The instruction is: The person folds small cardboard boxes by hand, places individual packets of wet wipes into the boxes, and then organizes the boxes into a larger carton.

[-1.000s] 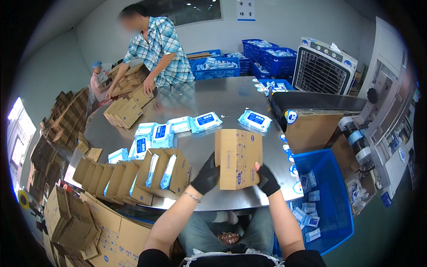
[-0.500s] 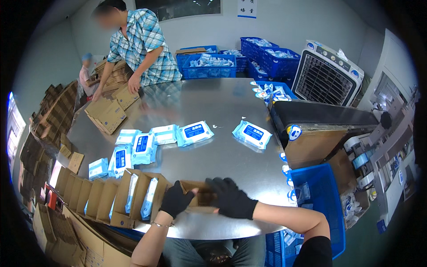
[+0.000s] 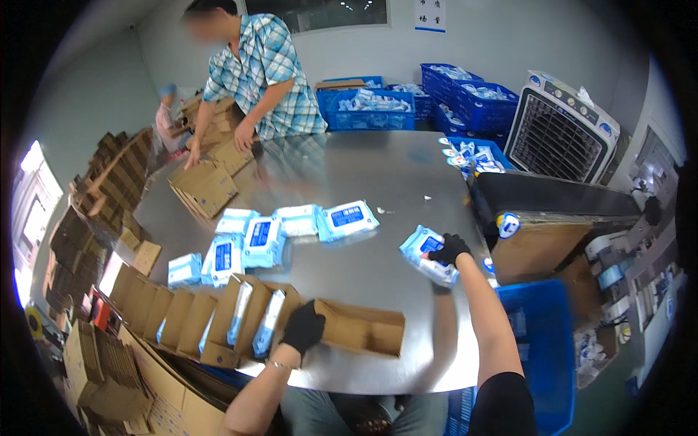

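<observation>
My left hand [image 3: 302, 328], in a black glove, rests on an open brown carton [image 3: 361, 328] lying on its side near the front edge of the metal table [image 3: 378, 174]. My gloved right hand [image 3: 449, 248] reaches out to the right and grips a blue-and-white wipes pack [image 3: 427, 254] on the table. A cluster of similar packs [image 3: 283, 227] lies at mid-table. To the left of my left hand stands a row of open cartons [image 3: 196, 320], some with packs inside.
A person in a plaid shirt [image 3: 262, 73] handles flat cartons [image 3: 207, 185] at the far left. Blue crates of packs [image 3: 465, 94] line the back wall. A fan unit [image 3: 560, 127] and a dark conveyor [image 3: 552, 196] stand right; a blue bin [image 3: 542, 349] sits below.
The carton I held upright with both hands has been laid down on the table. My right hand has left it and reached right onto a wipes pack.
</observation>
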Motion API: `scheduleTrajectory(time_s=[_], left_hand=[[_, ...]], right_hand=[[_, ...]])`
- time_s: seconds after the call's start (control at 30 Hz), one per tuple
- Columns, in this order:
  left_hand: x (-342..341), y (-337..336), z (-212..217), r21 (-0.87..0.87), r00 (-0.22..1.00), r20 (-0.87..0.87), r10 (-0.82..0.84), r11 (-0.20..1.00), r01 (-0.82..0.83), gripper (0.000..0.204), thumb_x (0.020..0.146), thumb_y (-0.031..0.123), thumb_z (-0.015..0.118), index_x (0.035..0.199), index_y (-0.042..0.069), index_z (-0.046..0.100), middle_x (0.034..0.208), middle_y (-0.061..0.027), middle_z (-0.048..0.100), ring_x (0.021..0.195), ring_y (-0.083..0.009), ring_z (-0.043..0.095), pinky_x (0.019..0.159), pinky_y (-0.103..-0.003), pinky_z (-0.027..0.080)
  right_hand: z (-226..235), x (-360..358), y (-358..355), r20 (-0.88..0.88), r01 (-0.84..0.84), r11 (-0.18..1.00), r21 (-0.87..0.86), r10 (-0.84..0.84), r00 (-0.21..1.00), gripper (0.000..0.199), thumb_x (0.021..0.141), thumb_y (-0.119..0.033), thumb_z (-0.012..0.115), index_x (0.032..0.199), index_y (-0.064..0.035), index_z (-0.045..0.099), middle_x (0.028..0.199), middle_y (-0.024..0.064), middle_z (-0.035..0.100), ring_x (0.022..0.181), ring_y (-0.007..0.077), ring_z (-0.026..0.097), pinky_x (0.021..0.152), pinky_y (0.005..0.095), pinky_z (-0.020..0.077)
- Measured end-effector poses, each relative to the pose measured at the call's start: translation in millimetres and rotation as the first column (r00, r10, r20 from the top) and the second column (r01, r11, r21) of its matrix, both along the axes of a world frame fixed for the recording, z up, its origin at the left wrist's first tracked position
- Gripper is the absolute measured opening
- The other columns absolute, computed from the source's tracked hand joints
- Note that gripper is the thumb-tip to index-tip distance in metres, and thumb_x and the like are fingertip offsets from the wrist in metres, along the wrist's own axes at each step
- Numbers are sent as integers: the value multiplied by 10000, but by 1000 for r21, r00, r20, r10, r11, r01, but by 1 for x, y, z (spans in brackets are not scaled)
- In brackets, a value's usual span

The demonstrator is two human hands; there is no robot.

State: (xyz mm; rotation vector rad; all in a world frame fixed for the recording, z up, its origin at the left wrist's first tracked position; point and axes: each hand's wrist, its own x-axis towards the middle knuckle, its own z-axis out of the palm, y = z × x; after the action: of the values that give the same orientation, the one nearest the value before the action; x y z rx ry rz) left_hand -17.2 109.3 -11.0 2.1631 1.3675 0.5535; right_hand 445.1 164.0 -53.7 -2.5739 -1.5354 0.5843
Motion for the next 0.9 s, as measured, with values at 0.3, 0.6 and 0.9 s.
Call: scheduleTrajectory(time_s=[0.3,0.6,0.9], left_hand=[[32,-47,31,64,999,16,37,997,-38,338,832,155,529,1151,46,548,1015,-257,642,962,-431,605,853,-511,476],[20,-52,27,-42,999,-47,24,999,-26,255,840,129,510,1059,43,610,1035,-223,652,991,-406,608,859,-465,491],[16,-22,32,-587,908,357,-220,704,401,386,811,147,542,1175,22,562,911,-94,653,802,-208,653,609,-318,542]], right_hand=[[16,-62,-224,-19,20,998,67,-19,1000,1154,498,-659,822,1345,6,405,1133,213,652,1011,336,659,900,391,498],[194,-185,-262,-494,225,580,783,361,791,558,816,-405,734,1186,-31,549,1040,153,670,909,232,678,784,333,560],[115,-227,-237,188,-499,545,674,526,829,520,838,-130,640,1342,-194,524,1146,179,597,1023,363,583,871,451,461]])
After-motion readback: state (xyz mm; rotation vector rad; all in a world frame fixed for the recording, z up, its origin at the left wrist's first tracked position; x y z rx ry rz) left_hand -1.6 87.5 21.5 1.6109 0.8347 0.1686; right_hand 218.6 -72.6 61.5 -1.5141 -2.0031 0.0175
